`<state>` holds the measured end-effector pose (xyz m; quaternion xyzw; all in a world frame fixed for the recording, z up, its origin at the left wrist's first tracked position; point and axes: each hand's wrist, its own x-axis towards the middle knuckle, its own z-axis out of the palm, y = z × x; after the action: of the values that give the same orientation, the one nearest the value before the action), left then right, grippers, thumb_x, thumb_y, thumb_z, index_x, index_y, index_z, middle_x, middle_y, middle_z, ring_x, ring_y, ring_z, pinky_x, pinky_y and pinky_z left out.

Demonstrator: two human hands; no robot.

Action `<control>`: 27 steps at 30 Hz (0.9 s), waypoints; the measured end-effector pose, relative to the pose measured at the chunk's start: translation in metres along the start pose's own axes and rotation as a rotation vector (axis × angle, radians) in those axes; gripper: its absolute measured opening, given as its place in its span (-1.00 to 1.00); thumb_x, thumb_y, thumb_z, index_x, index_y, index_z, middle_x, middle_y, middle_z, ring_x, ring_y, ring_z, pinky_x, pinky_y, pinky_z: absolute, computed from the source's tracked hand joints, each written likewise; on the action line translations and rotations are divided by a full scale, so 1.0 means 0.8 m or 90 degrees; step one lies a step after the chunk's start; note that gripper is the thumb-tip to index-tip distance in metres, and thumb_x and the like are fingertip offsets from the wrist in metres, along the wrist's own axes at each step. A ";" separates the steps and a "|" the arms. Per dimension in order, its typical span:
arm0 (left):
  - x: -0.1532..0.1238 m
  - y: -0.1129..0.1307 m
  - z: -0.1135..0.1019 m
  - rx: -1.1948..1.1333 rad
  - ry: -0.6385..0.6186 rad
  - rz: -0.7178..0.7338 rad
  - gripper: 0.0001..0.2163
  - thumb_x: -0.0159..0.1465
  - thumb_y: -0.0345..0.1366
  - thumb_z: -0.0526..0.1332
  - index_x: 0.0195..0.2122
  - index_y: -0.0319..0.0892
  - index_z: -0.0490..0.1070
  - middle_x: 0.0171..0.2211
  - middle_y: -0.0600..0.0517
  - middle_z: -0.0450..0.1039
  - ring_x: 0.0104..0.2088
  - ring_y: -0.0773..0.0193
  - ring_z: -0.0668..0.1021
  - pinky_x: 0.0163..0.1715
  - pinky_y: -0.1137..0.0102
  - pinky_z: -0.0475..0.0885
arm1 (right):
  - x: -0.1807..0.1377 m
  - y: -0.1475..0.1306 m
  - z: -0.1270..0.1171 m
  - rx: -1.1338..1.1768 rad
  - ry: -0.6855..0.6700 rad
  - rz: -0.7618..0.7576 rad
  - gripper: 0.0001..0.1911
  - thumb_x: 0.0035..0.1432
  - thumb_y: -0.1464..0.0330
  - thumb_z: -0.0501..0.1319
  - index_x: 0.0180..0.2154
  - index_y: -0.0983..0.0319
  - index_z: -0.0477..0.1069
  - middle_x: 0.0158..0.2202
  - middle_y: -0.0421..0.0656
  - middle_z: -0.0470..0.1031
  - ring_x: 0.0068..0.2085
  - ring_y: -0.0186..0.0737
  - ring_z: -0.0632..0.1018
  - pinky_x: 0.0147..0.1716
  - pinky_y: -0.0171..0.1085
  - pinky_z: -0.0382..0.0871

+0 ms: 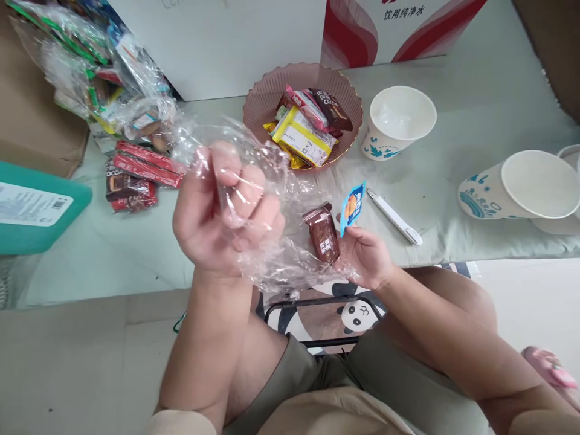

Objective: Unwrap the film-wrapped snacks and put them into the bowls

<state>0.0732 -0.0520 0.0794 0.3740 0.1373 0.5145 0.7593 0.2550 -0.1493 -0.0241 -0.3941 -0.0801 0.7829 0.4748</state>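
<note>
Your left hand (226,208), mid-frame, curls closed on a crinkled clear plastic bag (281,263); your right hand (368,258), right of centre, pinches a small blue sachet (352,208) beside a glossy brown-wrapped snack (322,234). Advisable: steady the plastic, lest the snack slip.

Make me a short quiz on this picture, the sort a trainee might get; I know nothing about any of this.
1. What is the main colour of the packet at the thumb of the right hand?
2. True or false: the white cutter lies inside the bowl.
3. Fill the gap: the left hand grips clear, crinkled ____.

Key: 1. blue; 2. false, the white cutter lies on the pale green cloth, outside the bowl; 3. plastic.
</note>
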 end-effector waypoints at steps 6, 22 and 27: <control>0.008 -0.001 0.009 -0.123 0.220 0.085 -0.77 0.45 -0.24 0.10 -0.40 -0.08 0.28 -0.70 0.31 -0.02 -0.81 0.56 -0.26 -0.88 0.52 -0.27 | 0.000 -0.003 0.000 0.141 -0.067 -0.035 -0.89 0.07 0.30 0.28 -0.36 0.13 0.36 -0.08 -0.24 0.66 -0.13 -0.11 0.71 -0.35 -0.20 0.58; 0.040 -0.006 -0.005 -0.085 0.393 0.010 -0.49 0.54 -0.05 -0.18 -0.52 -0.10 0.24 -0.73 0.24 -0.07 -0.74 0.47 -0.15 -0.81 0.50 -0.24 | 0.021 -0.028 -0.001 0.066 0.241 -0.249 -0.82 0.16 0.25 0.15 -0.20 0.15 0.41 -0.06 -0.13 0.67 -0.06 -0.14 0.66 -0.14 -0.16 0.58; 0.042 -0.009 -0.006 -0.111 0.416 -0.039 -0.54 0.51 -0.10 -0.13 -0.52 -0.11 0.26 -0.73 0.22 -0.03 -0.73 0.46 -0.10 -0.78 0.49 -0.10 | 0.022 -0.034 -0.011 -0.027 0.329 -0.340 -0.85 0.03 0.26 0.18 -0.29 0.13 0.36 -0.17 -0.17 0.62 -0.11 -0.15 0.65 -0.20 -0.19 0.56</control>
<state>0.0900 -0.0218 0.0767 0.1186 0.3402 0.5937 0.7195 0.2752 -0.1231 -0.0257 -0.5539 -0.0737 0.5044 0.6583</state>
